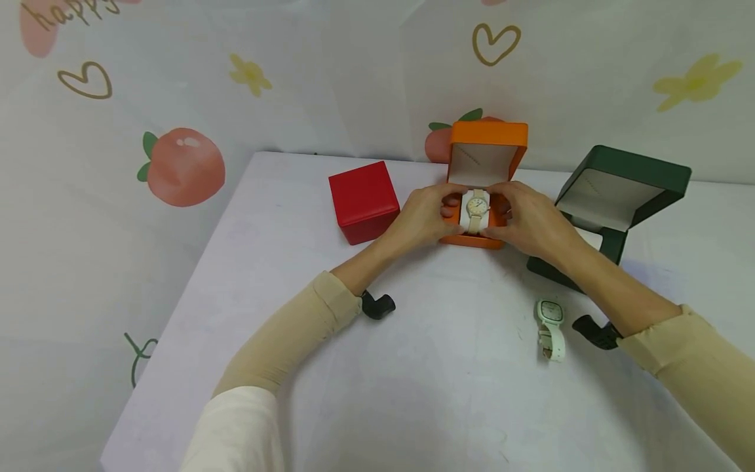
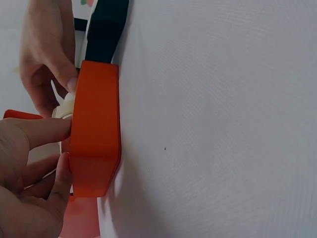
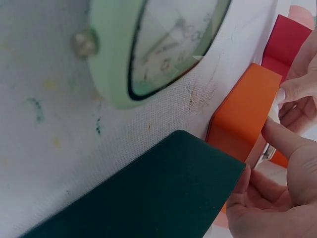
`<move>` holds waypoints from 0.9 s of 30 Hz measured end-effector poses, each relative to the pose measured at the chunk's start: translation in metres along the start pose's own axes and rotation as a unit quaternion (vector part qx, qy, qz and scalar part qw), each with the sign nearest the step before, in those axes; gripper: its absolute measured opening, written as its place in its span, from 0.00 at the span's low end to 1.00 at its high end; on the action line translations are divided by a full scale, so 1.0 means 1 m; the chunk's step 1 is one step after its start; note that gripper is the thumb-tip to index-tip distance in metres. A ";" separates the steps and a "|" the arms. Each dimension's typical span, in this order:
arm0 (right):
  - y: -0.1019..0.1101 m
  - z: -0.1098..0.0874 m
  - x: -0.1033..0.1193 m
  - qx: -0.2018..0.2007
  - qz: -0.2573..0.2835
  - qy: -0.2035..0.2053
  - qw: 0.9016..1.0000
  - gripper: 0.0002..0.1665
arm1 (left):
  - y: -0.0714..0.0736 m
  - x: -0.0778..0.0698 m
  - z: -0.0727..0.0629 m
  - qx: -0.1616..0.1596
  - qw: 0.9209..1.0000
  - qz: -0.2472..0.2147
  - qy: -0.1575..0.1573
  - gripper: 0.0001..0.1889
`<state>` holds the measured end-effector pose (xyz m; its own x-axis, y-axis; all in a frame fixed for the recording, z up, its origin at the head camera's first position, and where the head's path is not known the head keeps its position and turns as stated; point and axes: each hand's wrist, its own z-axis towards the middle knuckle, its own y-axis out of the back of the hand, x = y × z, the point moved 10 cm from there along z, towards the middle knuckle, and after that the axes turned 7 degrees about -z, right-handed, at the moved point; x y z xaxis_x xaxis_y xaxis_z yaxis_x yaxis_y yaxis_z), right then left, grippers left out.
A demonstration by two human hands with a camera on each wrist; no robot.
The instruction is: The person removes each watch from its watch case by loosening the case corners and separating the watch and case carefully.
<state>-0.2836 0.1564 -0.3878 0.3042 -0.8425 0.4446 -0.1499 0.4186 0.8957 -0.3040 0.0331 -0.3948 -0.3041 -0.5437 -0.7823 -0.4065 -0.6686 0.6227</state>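
Note:
In the head view, a cream-strapped wristwatch (image 1: 476, 207) is wrapped round a white cushion (image 1: 465, 221) at the opened orange watch box (image 1: 472, 242). My left hand (image 1: 429, 211) grips the cushion's left side, thumb near the box's front edge. From the other side my right hand (image 1: 527, 216) holds it with thumb and curled fingers. Both thumbs reach the top of the orange wall (image 2: 96, 129) in the left wrist view, and the cushion is mostly hidden behind it. The right wrist view has both hands at the orange box (image 3: 247, 106) too.
A closed red box (image 1: 362, 202) stands left of the orange one. At the right, a dark green watch box (image 1: 639, 172) is open, partly behind my right forearm. A pale green wristwatch (image 1: 551, 331) lies on the white table (image 1: 413, 380) in front of it. A printed cloth hangs behind.

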 end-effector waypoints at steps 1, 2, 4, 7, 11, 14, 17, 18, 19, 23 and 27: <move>0.000 0.000 -0.001 0.001 0.002 0.000 1.000 0.40 | 0.000 0.000 0.001 0.000 1.000 -0.002 0.002 0.32; 0.000 0.000 -0.001 0.001 0.005 0.000 1.000 0.40 | -0.001 0.001 0.001 0.000 1.000 -0.005 0.004 0.32; 0.000 0.001 -0.002 0.002 0.009 0.000 1.000 0.40 | -0.001 0.002 0.003 0.003 1.000 -0.006 0.010 0.33; -0.001 0.001 -0.003 0.005 0.013 0.001 1.000 0.40 | -0.002 0.004 0.004 0.007 1.000 -0.002 0.016 0.34; -0.001 0.003 -0.003 0.009 0.015 0.002 1.000 0.41 | -0.001 0.004 0.006 0.011 1.000 0.006 0.018 0.34; -0.001 0.004 -0.003 0.009 0.023 0.005 1.000 0.40 | -0.002 0.005 0.007 0.014 1.000 0.002 0.020 0.34; 0.000 0.005 -0.003 0.014 0.038 0.006 0.999 0.40 | -0.001 0.006 0.007 0.015 0.999 -0.017 0.024 0.34; 0.000 0.005 -0.004 0.017 0.044 0.007 0.999 0.40 | -0.001 0.006 0.007 0.015 0.999 -0.023 0.023 0.34; 0.000 0.005 -0.004 0.020 0.048 0.008 0.999 0.39 | 0.000 0.006 0.007 0.015 0.999 -0.030 0.023 0.34; 0.000 0.007 -0.005 0.030 0.062 0.013 0.998 0.39 | 0.001 0.006 0.007 0.019 0.999 -0.040 0.024 0.36; 0.001 0.006 -0.008 0.026 0.062 0.015 0.998 0.39 | -0.001 0.008 0.007 0.026 0.999 -0.035 0.029 0.37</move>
<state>-0.2921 0.1613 -0.3908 0.3075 -0.7749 0.5522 -0.2373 0.4996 0.8331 -0.3120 0.0332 -0.4014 -0.2230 -0.5259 -0.8208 -0.4703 -0.6794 0.5632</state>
